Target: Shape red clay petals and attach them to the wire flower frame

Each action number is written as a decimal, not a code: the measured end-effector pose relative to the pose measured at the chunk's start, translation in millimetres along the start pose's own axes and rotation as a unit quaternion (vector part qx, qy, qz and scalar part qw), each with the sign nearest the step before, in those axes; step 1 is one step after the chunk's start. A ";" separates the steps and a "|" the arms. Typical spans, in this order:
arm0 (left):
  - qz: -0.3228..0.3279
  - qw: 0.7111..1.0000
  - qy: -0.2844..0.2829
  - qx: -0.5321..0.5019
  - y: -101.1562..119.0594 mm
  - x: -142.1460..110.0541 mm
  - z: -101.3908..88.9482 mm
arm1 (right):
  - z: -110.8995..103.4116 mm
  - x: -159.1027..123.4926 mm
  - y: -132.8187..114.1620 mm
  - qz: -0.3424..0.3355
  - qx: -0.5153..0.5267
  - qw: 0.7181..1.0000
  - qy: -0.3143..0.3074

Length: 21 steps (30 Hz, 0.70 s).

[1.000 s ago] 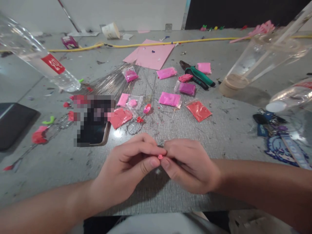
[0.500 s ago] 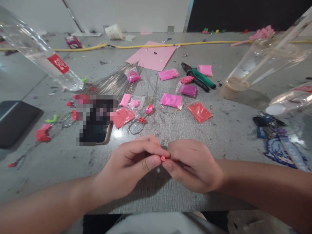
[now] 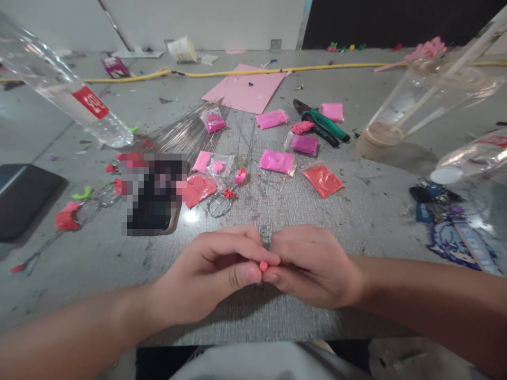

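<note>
Between the fingertips of both hands is a small piece of pink clay (image 3: 263,266), rolled into a bud-like shape. My left hand (image 3: 222,272) pinches it between thumb and index finger. My right hand (image 3: 312,269) closes on it from the other side, its thumb tip against the clay and its other fingers curled. Beyond the hands lie a wire ring (image 3: 220,206) with small clay flowers, a packet of coral clay (image 3: 200,190), a packet of bright pink clay (image 3: 277,161) and a packet of red clay (image 3: 322,179).
A blurred phone (image 3: 154,200) and a clear bottle (image 3: 95,108) are on the left. Green-handled pliers (image 3: 327,126), a bundle of thin wires (image 3: 184,132) and pink paper (image 3: 247,89) lie farther back. To the right stand a plastic cup (image 3: 400,116) and keys (image 3: 435,198).
The pink clay has turned slightly and sits a little lower between the fingertips. My left index finger has slid a bit to the right over it.
</note>
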<state>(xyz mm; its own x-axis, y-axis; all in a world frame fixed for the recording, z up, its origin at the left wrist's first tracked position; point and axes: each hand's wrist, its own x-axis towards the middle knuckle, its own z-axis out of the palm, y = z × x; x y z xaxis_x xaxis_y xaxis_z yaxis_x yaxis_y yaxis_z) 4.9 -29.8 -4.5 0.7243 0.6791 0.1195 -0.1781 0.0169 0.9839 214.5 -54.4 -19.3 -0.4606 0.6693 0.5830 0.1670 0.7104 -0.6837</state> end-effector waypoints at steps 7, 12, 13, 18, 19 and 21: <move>0.025 0.984 0.009 0.177 5.5 6.7 -19.4 | -11.2 3.0 2.7 0.100 0.061 0.992 0.037; 0.078 0.870 -0.103 0.476 -3.3 8.3 -36.0 | -16.6 4.2 15.8 0.223 0.103 0.957 0.152; 0.085 0.845 -0.111 0.516 -5.6 7.8 -36.8 | -16.4 4.2 17.6 0.231 0.107 0.955 0.155; 0.117 0.759 -0.130 0.627 -8.1 5.5 -34.7 | -14.9 2.9 19.9 0.247 0.095 0.955 0.138; 0.120 0.754 -0.131 0.632 -7.2 5.5 -34.3 | -14.7 2.6 19.9 0.249 0.093 0.954 0.137; 0.119 0.759 -0.130 0.627 -6.1 5.7 -34.1 | -14.7 2.0 19.9 0.251 0.089 0.954 0.136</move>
<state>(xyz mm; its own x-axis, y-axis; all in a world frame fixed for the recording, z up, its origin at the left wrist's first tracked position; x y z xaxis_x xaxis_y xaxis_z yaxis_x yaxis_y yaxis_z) -12.6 -1.0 -14.4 0.9069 0.3829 0.1756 0.3315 -0.9059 0.2635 229.7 -35.7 -25.3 -0.1136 0.9644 0.2386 0.1444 0.2537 -0.9565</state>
